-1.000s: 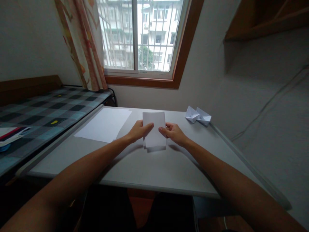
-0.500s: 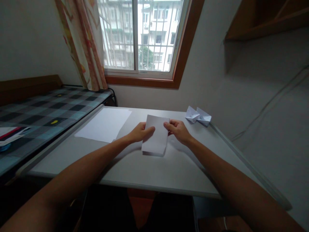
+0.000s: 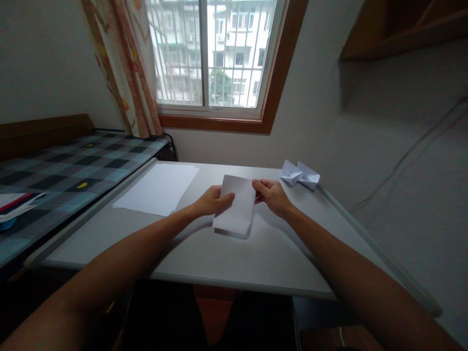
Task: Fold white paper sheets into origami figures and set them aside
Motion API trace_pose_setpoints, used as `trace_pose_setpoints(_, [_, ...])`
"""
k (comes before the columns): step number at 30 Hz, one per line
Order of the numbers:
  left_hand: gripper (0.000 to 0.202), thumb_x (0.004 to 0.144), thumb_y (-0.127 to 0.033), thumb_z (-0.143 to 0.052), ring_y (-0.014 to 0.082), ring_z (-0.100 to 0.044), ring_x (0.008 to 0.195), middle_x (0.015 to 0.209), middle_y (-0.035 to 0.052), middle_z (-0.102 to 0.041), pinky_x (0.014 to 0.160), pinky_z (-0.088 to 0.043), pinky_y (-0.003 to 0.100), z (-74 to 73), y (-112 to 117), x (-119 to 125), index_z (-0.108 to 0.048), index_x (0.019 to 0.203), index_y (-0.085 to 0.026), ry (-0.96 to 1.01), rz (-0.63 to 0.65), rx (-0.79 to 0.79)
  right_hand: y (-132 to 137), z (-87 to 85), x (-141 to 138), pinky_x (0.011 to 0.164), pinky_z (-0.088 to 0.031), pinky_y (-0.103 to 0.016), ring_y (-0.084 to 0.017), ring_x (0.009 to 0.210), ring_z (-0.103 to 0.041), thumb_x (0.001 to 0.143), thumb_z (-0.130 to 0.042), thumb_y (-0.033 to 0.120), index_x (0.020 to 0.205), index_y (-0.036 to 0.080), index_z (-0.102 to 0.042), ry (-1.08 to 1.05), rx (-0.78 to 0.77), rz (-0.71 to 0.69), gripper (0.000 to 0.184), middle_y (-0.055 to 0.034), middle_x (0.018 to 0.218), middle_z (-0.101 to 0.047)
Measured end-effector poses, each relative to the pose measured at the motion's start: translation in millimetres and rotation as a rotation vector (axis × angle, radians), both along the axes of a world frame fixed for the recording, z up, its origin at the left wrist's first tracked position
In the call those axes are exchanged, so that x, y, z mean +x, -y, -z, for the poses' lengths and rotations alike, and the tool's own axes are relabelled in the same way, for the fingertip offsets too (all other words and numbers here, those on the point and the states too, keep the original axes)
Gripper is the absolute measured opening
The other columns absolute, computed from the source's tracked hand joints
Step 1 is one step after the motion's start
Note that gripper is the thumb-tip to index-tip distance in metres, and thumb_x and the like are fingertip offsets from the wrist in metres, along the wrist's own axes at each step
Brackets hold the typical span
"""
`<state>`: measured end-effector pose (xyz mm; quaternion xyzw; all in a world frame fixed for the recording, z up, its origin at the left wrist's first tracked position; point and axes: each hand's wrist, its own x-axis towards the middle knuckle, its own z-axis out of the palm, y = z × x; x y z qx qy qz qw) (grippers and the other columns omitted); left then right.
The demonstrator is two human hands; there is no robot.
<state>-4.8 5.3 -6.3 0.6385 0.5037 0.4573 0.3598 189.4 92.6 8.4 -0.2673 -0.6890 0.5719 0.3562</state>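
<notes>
A folded sheet of white paper (image 3: 237, 209) is held just above the white table, its long sides running away from me. My left hand (image 3: 214, 200) grips its left edge, thumb lying on top and fingers hidden underneath. At the upper right edge, my right hand (image 3: 271, 195) pinches the paper between thumb and fingers. Both hands are closed on it. Beyond my right hand, two folded paper boats (image 3: 300, 175) sit side by side on the table.
Flat white sheets (image 3: 157, 187) lie on the table (image 3: 204, 263) at the left. A bed with a checked cover (image 3: 73, 170) adjoins the table's left side. A window (image 3: 215, 58) and curtain (image 3: 124, 68) are behind. A wooden shelf (image 3: 405, 44) juts out at upper right.
My right thumb has slid from the paper's top face to its upper right edge. The folded paper has tilted slightly. My left hand keeps its grip.
</notes>
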Motion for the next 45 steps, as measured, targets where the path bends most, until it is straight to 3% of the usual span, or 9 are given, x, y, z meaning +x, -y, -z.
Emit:
trace_pose_setpoints(8, [0.032, 0.079, -0.042, -0.053, 0.0091, -0.046, 0.05, 0.058, 0.0009, -0.053, 0.045, -0.034, 0.02, 4.7, -2, 0, -0.055, 0.069, -0.012, -0.016, -0.009, -0.028, 1, -0.6, 0, 0.052, -0.054, -0.027, -0.012, 0.053, -0.058, 0.07, -0.068, 0.055, 0.074, 0.013, -0.064, -0.003, 0.044, 0.078, 0.043, -0.004, 0.065, -0.063])
trace_pose_setpoints(14, [0.03, 0.081, -0.039, -0.05, 0.0075, -0.041, 0.044, 0.053, -0.001, -0.048, 0.041, -0.03, 0.019, 4.9, -2, 0, -0.051, 0.064, -0.013, -0.037, -0.031, -0.077, 1, 1.3, 0, 0.053, -0.056, -0.03, -0.012, 0.055, -0.058, 0.074, -0.066, 0.05, 0.108, 0.015, -0.064, 0.012, 0.162, 0.067, 0.048, -0.0003, 0.065, -0.063])
trace_pose_setpoints(19, [0.029, 0.08, -0.037, -0.052, 0.0079, -0.043, 0.046, 0.055, -0.0002, -0.05, 0.042, -0.032, 0.02, 2.0, -1, 0, -0.053, 0.064, -0.013, -0.047, -0.041, -0.057, -1, 3.1, -2, 0.052, -0.055, -0.027, -0.012, 0.055, -0.059, 0.072, -0.069, 0.049, 0.102, 0.014, -0.062, -0.004, 0.06, 0.091, 0.046, -0.0032, 0.069, -0.065])
trace_pose_setpoints(23, [0.027, 0.078, -0.035, -0.052, 0.0086, -0.045, 0.049, 0.058, 0.0005, -0.052, 0.044, -0.034, 0.02, -2.2, 0, 0, -0.053, 0.064, -0.013, -0.049, -0.066, -0.035, -5, 4.1, 0, 0.05, -0.054, -0.024, -0.011, 0.053, -0.059, 0.073, -0.065, 0.058, 0.075, 0.013, -0.062, 0.055, -0.107, -0.02, 0.045, -0.0051, 0.066, -0.064])
trace_pose_setpoints(28, [0.028, 0.079, -0.036, -0.05, 0.0089, -0.044, 0.048, 0.056, 0.0001, -0.051, 0.043, -0.032, 0.021, -0.4, -1, -2, -0.053, 0.063, -0.014, -0.078, -0.125, 0.01, -5, 4.6, 3, 0.053, -0.054, -0.022, -0.01, 0.055, -0.061, 0.072, -0.066, 0.058, 0.075, 0.012, -0.063, 0.134, -0.178, -0.167, 0.046, -0.0049, 0.066, -0.065])
trace_pose_setpoints(36, [0.028, 0.08, -0.036, -0.048, 0.0074, -0.041, 0.044, 0.053, -0.0015, -0.047, 0.04, -0.029, 0.019, -0.7, -1, 0, -0.048, 0.061, -0.015, -0.109, -0.149, 0.022, -2, 9.5, -1, 0.051, -0.053, -0.021, -0.009, 0.05, -0.059, 0.071, -0.066, 0.059, 0.068, 0.012, -0.06, 0.125, -0.088, -0.117, 0.048, -0.0026, 0.058, -0.062])
trace_pose_setpoints(42, [0.028, 0.079, -0.035, -0.05, 0.0075, -0.042, 0.047, 0.054, -0.0018, -0.048, 0.042, -0.031, 0.018, -3.5, -2, -2, -0.051, 0.062, -0.013, -0.125, -0.197, 0.049, 1, 6.2, 0, 0.056, -0.055, -0.023, -0.01, 0.057, -0.061, 0.071, -0.067, 0.056, 0.077, 0.012, -0.063, 0.178, -0.11, -0.239, 0.045, -0.0043, 0.069, -0.066])
trace_pose_setpoints(45, [0.03, 0.08, -0.037, -0.051, 0.0074, -0.045, 0.048, 0.056, -0.0009, -0.051, 0.043, -0.033, 0.018, -5.0, -2, -2, -0.054, 0.063, -0.012, -0.101, -0.198, 0.048, 1, 7.6, -2, 0.053, -0.053, -0.022, -0.009, 0.051, -0.058, 0.067, -0.071, 0.056, 0.07, 0.012, -0.061, 0.15, -0.083, -0.175, 0.045, -0.0023, 0.061, -0.063])
